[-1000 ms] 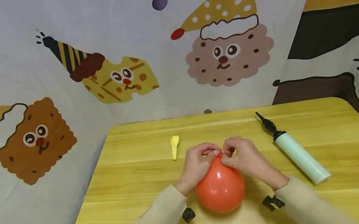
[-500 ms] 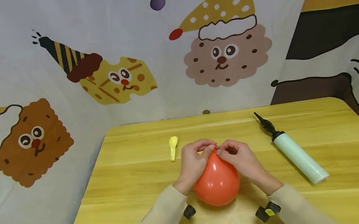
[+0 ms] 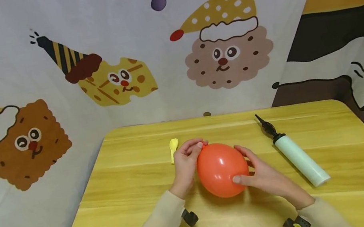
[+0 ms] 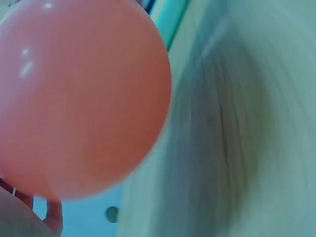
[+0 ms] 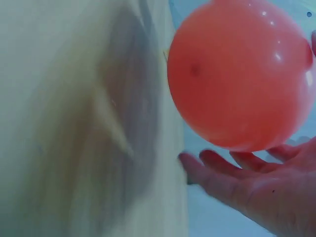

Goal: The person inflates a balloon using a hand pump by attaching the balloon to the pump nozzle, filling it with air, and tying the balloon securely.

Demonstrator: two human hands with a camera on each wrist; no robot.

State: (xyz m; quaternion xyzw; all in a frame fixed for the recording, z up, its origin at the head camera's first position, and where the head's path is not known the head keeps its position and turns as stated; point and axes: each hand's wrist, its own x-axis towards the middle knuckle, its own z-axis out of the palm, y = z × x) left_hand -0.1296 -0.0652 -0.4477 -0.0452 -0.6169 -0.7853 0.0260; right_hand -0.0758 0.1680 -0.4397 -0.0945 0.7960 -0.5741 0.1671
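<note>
An inflated red balloon (image 3: 222, 169) is held just above the table, its neck toward the upper left. My left hand (image 3: 185, 165) pinches that neck between thumb and fingers; in the left wrist view the balloon (image 4: 84, 98) hides much of the hand. At its right side is my right hand (image 3: 264, 174), spread, the thumb touching the front of the balloon. In the right wrist view the right hand's fingers (image 5: 222, 180) extend along the balloon (image 5: 242, 74), with the foremost fingertips apart from it.
A flat yellow balloon (image 3: 174, 147) lies behind my left hand. To the right, a pale green hand pump (image 3: 301, 159) with a black nozzle lies on the wooden table (image 3: 133, 170). Behind stands a cloth backdrop (image 3: 120, 10) with cartoon figures.
Both hands were together at the balloon's neck. The right hand has left the neck and moved to the balloon's right side. The balloon has tilted, its neck swinging left with my left hand.
</note>
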